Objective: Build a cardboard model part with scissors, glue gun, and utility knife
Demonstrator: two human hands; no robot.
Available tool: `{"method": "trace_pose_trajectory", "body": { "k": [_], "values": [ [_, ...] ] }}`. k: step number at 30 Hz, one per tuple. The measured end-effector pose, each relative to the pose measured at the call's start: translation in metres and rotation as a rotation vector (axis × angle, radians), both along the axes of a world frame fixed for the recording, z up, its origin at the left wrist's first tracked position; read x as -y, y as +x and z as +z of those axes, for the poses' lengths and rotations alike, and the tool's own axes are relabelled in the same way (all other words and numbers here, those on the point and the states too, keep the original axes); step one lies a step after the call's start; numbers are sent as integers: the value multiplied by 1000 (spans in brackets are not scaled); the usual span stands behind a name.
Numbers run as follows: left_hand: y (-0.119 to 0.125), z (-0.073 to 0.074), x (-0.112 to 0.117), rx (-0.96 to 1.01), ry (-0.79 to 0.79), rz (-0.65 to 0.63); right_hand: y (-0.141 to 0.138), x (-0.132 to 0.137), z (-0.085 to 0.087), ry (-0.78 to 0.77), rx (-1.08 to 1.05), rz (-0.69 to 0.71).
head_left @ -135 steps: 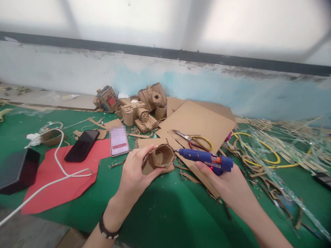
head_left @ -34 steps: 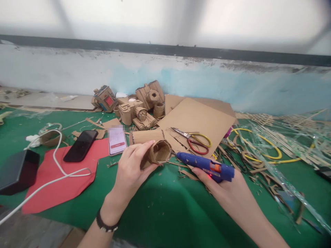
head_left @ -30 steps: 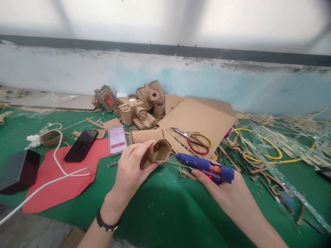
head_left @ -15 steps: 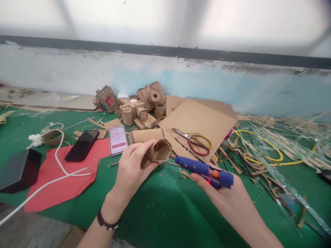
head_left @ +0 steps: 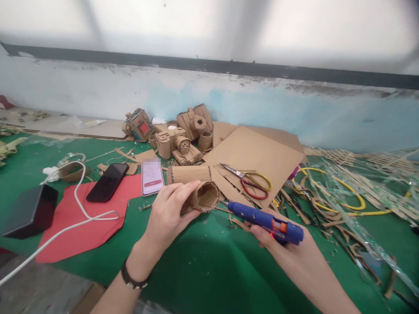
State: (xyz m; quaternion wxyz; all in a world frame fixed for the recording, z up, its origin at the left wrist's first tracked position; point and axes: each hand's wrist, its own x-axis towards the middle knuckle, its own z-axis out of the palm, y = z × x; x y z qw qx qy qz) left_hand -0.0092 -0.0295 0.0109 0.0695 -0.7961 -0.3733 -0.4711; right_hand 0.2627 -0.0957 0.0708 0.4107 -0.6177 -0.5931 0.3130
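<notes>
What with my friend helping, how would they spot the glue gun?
At the green table, find the right hand. It holds the glue gun, aimed at the cardboard tube. Its blue body sets it apart from the red-and-yellow-handled scissors beyond.

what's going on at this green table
A person's left hand holds a hollow cardboard piece. The right hand grips a blue glue gun, its red light lit and its tip close to the piece's rim; whether they touch is unclear. Scissors lie beyond, near cardboard models.
</notes>
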Motion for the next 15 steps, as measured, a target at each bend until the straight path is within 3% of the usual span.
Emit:
{"method": "trace_pose_trajectory", "body": {
  "k": [15],
  "values": [
    [0,5,1,-28,10,-21,9,-2,-17,29,79,3]
  ]
}}
